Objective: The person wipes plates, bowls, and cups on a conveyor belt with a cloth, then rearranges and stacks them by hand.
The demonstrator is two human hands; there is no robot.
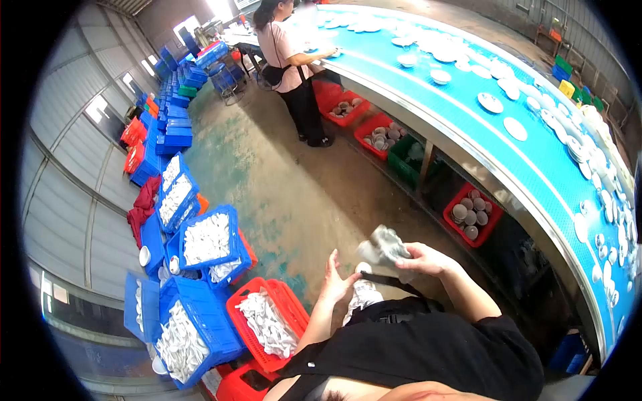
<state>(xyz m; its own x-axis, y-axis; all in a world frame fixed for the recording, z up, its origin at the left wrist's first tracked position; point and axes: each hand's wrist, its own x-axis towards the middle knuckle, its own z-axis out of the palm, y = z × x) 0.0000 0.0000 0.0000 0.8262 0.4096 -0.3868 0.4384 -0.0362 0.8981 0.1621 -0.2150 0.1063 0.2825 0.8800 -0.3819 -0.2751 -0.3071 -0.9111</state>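
My right hand (428, 259) is closed on a crumpled grey-white cloth (385, 247), held in front of my body. Its folds hide whether it is a rag or a glove. My left hand (336, 283) is open to the left of it, fingers stretched out and apart from the cloth. Close to its thumb runs a black strap (391, 283). Below the left hand, a red basket (235, 309) full of white ceramic spoons (269, 324) stands on the floor side.
Along my right curves a blue conveyor belt (461, 100) bearing many white dishes. Under it sit red baskets of bowls (447, 212) and a green crate (401, 160). Blue crates (231, 250) of white pieces line the left. A co-worker (284, 60) stands at the belt ahead.
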